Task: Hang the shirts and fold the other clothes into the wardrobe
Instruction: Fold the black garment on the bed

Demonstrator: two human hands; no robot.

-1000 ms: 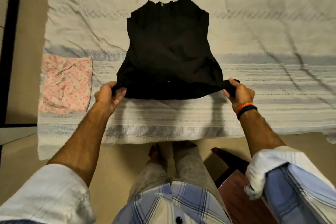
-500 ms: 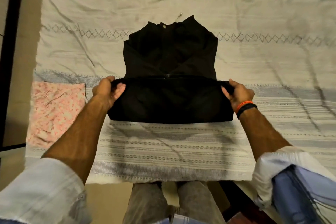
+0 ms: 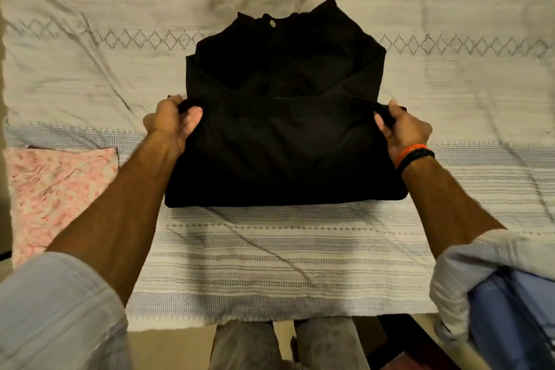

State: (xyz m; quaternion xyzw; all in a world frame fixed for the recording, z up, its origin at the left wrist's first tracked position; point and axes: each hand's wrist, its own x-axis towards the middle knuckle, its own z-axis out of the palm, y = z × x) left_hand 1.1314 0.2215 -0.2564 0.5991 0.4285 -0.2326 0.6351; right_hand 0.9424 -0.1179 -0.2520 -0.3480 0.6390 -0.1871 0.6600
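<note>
A black garment (image 3: 282,135) lies on the bed, its collar and a pale button at the far end. Its near part is doubled over toward the collar, the fold line at the near side. My left hand (image 3: 172,123) grips the left corner of the raised hem. My right hand (image 3: 401,126), with an orange and a black band at the wrist, grips the right corner. Both hands hold the hem across the garment's middle, a little above the lower layer.
A white bedsheet (image 3: 270,264) with grey woven stripes and a diamond border covers the bed. A folded pink floral cloth (image 3: 57,189) lies at the left edge. My grey trouser legs (image 3: 285,345) stand against the bed's near edge. A dark wooden thing (image 3: 405,348) is at lower right.
Both hands carried the black garment's hem away from me, up over its lower part toward the collar. The camera came closer to the bed.
</note>
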